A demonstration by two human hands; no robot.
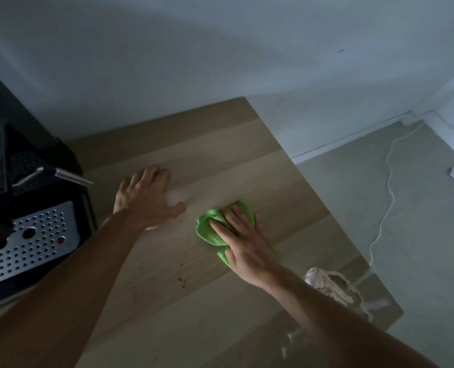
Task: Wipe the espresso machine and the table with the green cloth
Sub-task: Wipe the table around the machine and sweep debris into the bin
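Head view: espresso machine [21, 208] left of green cloth [215, 229], crumbs [182, 280] between.

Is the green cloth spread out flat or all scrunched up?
Scrunched up: the green cloth bunches in folds under the right hand.

Dim room: pale wall [220, 49], grey floor [419, 235], white cable [388, 192].

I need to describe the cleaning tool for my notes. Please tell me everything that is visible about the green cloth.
The green cloth is bright lime green, soft and finely ribbed, like microfibre. It is bunched into a crumpled wad, not spread flat. It lies on the light wooden table, right of the espresso machine and apart from it. The right hand presses flat on it, fingers spread, covering its right part. The left hand rests on the table beside it, not touching it.
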